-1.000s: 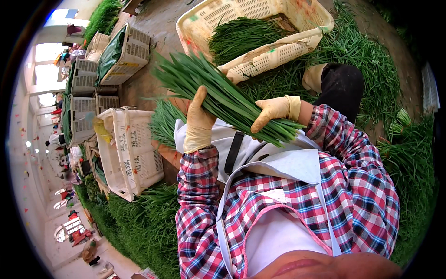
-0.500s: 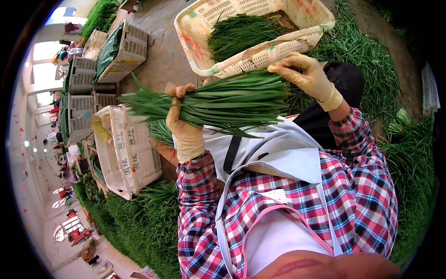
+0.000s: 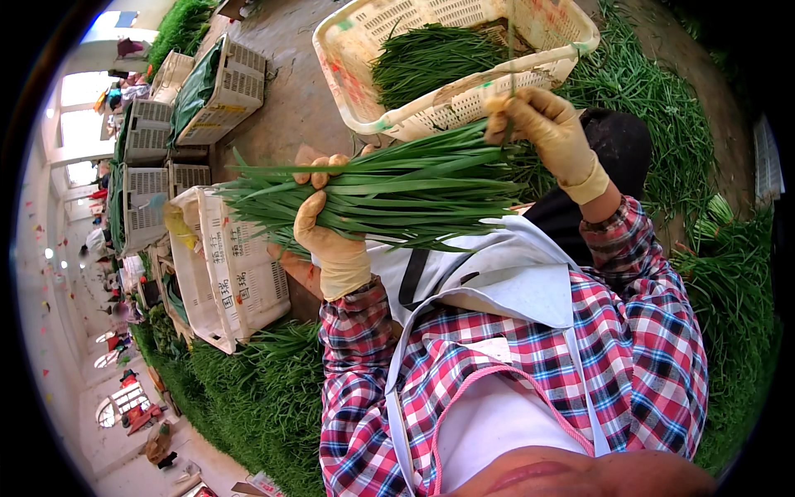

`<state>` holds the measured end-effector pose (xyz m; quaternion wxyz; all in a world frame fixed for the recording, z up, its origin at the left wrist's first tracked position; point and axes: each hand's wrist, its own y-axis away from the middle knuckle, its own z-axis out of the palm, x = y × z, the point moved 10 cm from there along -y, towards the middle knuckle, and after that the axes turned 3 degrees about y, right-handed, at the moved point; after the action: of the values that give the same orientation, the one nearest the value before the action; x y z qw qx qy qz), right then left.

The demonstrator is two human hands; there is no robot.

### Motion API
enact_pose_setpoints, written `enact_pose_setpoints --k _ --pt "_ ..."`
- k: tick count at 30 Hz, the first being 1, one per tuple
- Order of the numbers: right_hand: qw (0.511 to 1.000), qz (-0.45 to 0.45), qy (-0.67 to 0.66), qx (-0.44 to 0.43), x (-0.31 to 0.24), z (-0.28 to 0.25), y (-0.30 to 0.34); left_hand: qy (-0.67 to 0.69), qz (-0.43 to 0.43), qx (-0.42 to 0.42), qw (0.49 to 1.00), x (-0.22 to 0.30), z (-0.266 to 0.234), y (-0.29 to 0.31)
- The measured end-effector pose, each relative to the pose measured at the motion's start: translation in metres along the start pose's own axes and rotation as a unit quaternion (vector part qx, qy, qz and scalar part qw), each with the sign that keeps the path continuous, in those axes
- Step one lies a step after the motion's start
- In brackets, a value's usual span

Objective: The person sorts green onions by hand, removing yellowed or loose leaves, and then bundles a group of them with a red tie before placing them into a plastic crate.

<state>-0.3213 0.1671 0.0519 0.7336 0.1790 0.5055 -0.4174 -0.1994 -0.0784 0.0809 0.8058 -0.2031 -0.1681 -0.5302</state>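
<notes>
I see a cream basket [image 3: 431, 108] of greens just beyond the hands. My left hand [image 3: 327, 228] grips the chive bundle [image 3: 397, 195] mid-length — my right hand [image 3: 546, 132] pinches its end.

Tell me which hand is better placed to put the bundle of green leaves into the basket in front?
Probably the right hand: it grips the bundle of green leaves at the end beside the basket rim. The left hand clasps the bundle's middle, farther back.

Green chives [image 3: 397, 195], cream basket [image 3: 431, 108], tan gloves [image 3: 335, 248], red-plaid shirt [image 3: 629, 348]
</notes>
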Motion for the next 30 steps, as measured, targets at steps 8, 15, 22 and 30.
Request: enact_pose_setpoints --k 8,15,22,30 --pt "0.982 -0.059 -0.175 0.049 -0.005 -0.055 0.014 0.030 -0.020 -0.033 0.999 -0.010 -0.002 -0.005" --pt "0.979 -0.074 -0.164 0.099 -0.009 -0.061 0.020 0.034 -0.011 -0.031 0.999 -0.008 0.002 -0.002" --pt "0.968 -0.108 -0.153 0.164 -0.019 -0.119 0.019 0.033 0.029 0.023 0.999 0.026 -0.028 0.004" --pt "0.837 -0.224 0.498 -0.028 -0.057 0.015 0.013 0.010 0.033 0.075 0.997 0.021 -0.026 0.007"
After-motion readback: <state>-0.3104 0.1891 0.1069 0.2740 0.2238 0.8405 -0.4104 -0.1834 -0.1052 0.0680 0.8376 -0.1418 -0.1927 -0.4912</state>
